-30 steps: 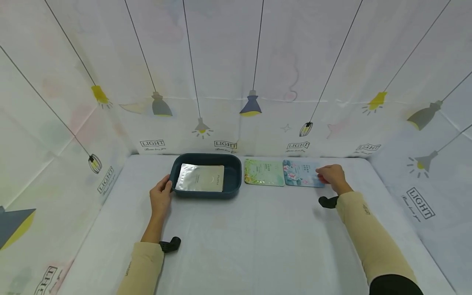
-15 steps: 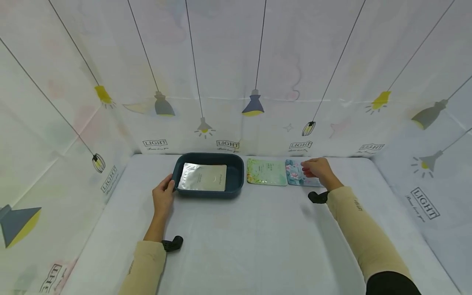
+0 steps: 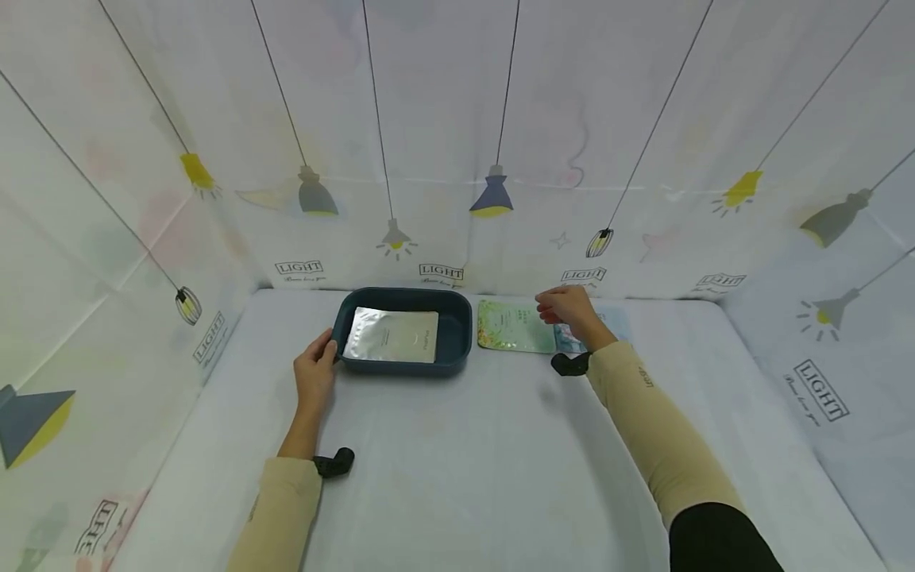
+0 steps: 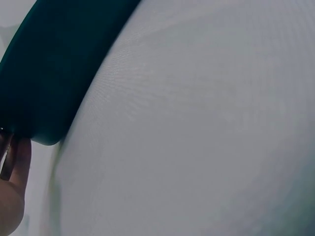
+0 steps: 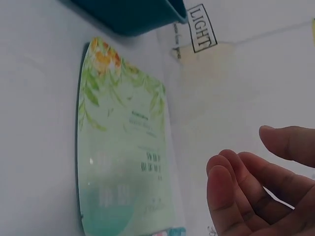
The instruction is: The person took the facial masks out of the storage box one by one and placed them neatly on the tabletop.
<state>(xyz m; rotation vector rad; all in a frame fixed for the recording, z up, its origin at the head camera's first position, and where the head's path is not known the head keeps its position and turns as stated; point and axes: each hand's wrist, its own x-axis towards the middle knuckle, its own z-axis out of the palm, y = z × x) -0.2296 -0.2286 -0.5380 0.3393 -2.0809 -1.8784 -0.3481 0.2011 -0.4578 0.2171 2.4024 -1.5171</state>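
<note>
My left hand holds the left end of a dark teal plastic tray; in the left wrist view its fingers meet the end of the tray. Inside the tray lies a silver-and-cream sheet mask packet. To its right a green floral sheet mask packet lies flat on the table. My right hand hovers over the green packet's right end, with loosely bent fingers, its thumb apart and nothing between them. It partly hides a blue floral sheet mask packet lying beside the green one.
A white cloth covers the table. Behind it and at both sides hang white curtains printed with lamps. The tray and the packets lie in a row near the back edge. Each wrist wears a black camera mount.
My right hand has moved left, from the blue packet's right edge to above the green packet's right end. Both packets stay on the table. My left hand stays at the tray.
</note>
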